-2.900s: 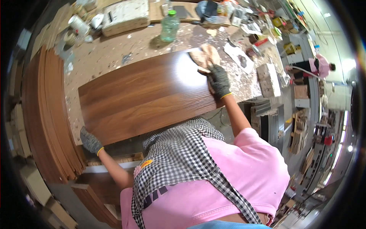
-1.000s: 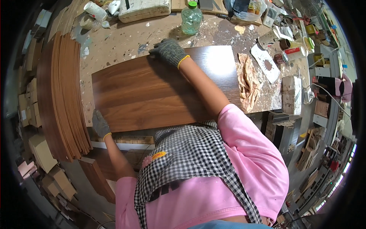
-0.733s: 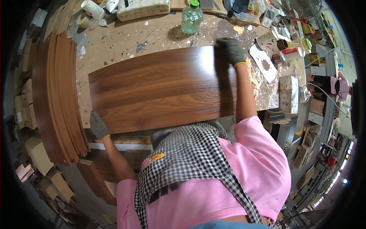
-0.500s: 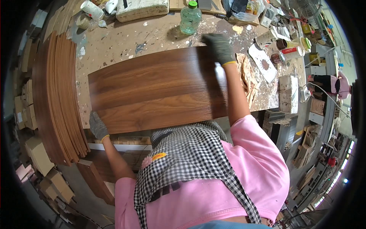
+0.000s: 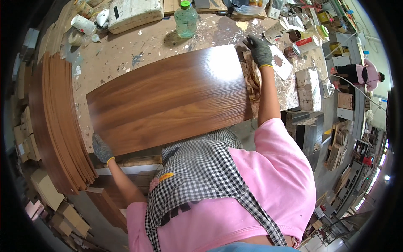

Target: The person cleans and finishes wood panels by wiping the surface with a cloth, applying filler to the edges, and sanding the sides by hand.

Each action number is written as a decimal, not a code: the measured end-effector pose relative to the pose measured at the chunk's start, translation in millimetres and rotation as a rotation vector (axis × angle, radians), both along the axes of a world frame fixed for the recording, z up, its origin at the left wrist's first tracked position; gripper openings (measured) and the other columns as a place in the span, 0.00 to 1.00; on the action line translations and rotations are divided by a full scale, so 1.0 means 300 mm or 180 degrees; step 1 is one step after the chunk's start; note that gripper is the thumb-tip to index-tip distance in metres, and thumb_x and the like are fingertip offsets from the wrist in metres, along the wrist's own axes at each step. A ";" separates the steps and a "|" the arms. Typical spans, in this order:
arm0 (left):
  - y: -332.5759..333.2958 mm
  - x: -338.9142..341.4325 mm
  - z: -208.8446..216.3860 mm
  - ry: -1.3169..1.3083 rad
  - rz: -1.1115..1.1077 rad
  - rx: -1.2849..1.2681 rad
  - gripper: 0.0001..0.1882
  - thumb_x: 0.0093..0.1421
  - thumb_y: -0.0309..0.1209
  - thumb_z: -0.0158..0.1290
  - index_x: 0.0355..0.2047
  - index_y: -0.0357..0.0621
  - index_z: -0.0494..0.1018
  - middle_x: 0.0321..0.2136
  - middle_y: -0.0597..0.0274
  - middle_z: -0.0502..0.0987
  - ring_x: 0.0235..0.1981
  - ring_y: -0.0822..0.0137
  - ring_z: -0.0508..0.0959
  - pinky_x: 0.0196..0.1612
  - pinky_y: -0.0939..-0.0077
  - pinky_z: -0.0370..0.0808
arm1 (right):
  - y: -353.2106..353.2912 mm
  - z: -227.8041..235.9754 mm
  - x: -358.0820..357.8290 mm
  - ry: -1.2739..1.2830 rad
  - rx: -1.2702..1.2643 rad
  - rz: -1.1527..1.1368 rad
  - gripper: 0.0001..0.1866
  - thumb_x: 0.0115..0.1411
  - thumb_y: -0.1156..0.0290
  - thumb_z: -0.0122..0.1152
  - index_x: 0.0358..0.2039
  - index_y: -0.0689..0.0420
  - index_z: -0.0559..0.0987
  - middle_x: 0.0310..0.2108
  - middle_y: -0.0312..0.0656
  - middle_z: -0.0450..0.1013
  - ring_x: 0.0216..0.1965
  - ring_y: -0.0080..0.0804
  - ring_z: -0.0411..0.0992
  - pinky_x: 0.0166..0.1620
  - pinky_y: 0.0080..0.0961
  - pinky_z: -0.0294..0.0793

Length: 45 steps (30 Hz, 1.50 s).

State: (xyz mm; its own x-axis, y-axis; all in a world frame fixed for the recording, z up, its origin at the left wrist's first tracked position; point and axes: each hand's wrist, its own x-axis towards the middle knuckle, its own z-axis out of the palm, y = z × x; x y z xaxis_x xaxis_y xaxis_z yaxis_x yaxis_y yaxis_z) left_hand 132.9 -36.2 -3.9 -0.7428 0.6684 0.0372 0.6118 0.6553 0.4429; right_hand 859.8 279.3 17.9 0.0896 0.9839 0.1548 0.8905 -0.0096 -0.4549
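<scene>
Since half a second ago my right hand point(image 5: 259, 50) has left the far edge of the wooden panel point(image 5: 168, 98) and gone out past its far right corner, onto the crumpled brown rag point(image 5: 252, 77) lying just beside the panel's right edge. From what I see, its gloved fingers point(image 5: 251, 42) curl down onto the rag, though I cannot tell whether they grip it. My left hand point(image 5: 102, 149) sits at the panel's near left corner, fingers wrapped on the near edge. I see the panel lying flat on the paint-spattered tabletop point(image 5: 138, 46), its near edge at the tabletop's front. A stack of thin wood strips point(image 5: 52, 126) runs along the left, near the panel's left edge. Beyond the far edge I have a band of bare tabletop before the green-capped plastic bottle point(image 5: 186, 20) and a whitish block point(image 5: 133, 12). Cans and clutter point(image 5: 302, 38) crowd the right end.
</scene>
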 end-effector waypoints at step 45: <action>0.249 1.113 0.279 -0.0757 -0.3503 0.1334 0.29 0.63 0.32 0.62 0.63 0.39 0.69 0.63 0.48 0.71 0.64 0.52 0.71 0.67 0.60 0.66 | -0.641 0.290 -0.455 0.5607 -0.1437 0.0575 0.39 0.63 0.65 0.68 0.71 0.52 0.60 0.57 0.39 0.72 0.57 0.27 0.71 0.57 0.27 0.73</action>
State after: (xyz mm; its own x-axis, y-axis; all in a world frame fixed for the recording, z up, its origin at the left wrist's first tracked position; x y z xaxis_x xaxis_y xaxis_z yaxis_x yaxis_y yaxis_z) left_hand 466.6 38.5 79.8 0.2011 0.9177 0.3427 0.6272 -0.3893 0.6745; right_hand 723.3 87.0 104.8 -0.2642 0.9338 -0.2411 -0.5642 -0.3524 -0.7466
